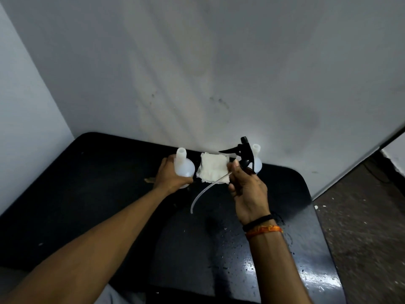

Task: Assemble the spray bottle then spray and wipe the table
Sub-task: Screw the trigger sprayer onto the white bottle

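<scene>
My left hand (169, 175) grips a translucent white bottle (183, 164) with an uncapped neck, standing upright on the black table (98, 194). My right hand (247, 187) holds a black trigger spray head (244, 152) above the table, nozzle up. Its clear dip tube (202, 193) curves down and to the left, hanging free. A folded white cloth (213, 167) lies flat between the two hands near the wall. A second white bottle (256, 159) stands behind the spray head, partly hidden by it.
The table sits in a corner against a grey wall (197, 73). Its right front part (263, 260) is wet and shiny with droplets. The rounded right edge drops to a speckled floor (361, 227).
</scene>
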`<state>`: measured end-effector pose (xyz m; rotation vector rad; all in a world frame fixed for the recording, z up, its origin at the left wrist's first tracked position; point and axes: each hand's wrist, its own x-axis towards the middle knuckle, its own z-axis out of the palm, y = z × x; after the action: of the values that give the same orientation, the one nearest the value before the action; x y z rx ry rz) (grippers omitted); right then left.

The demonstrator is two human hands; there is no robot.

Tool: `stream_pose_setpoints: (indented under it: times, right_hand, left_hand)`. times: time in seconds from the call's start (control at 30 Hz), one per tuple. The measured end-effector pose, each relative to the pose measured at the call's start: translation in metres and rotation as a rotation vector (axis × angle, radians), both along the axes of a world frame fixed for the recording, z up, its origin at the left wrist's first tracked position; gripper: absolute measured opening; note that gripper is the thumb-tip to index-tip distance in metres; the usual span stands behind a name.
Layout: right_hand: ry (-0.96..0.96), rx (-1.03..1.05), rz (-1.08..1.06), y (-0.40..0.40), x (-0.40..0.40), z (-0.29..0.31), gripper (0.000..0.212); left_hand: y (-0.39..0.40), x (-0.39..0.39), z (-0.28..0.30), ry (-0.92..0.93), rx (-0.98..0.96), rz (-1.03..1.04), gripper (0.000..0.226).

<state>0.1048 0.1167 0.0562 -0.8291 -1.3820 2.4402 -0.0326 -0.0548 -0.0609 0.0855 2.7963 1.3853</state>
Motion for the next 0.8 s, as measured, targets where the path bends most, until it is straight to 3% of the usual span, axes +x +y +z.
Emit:
stream_pose_setpoints:
  times: [0.1, 0.17, 0.37, 0.47, 0.7, 0.8]
  right_hand:
    - [0.044, -0.059, 0.033, -0.003, 0.002, 0.005, 0.061]
    - [0.079, -0.100, 0.048, -0.004, 0.002, 0.008, 0.061]
    - [0.220, -0.226, 0.012, -0.011, 0.001, 0.015, 0.027]
    - [0.262, -0.296, -0.028, -0.009, 0.003, 0.018, 0.010]
    - [0.276, -0.286, -0.092, -0.005, 0.005, 0.021, 0.009]
    - [0.269, -0.216, -0.116, -0.007, 0.004, 0.020, 0.028]
  left_hand:
    - [-0.005, 0.026, -0.002, 0.004, 0.016, -0.066, 0.082]
    - [-0.008, 0.042, -0.003, -0.008, 0.015, -0.106, 0.081]
    - [-0.014, 0.076, -0.001, -0.063, 0.055, -0.182, 0.097]
    - [-0.017, 0.082, 0.000, -0.080, 0.057, -0.223, 0.089]
    - [-0.019, 0.089, 0.005, -0.077, 0.041, -0.252, 0.095]
    - [-0.020, 0.090, 0.005, -0.079, 0.029, -0.256, 0.099]
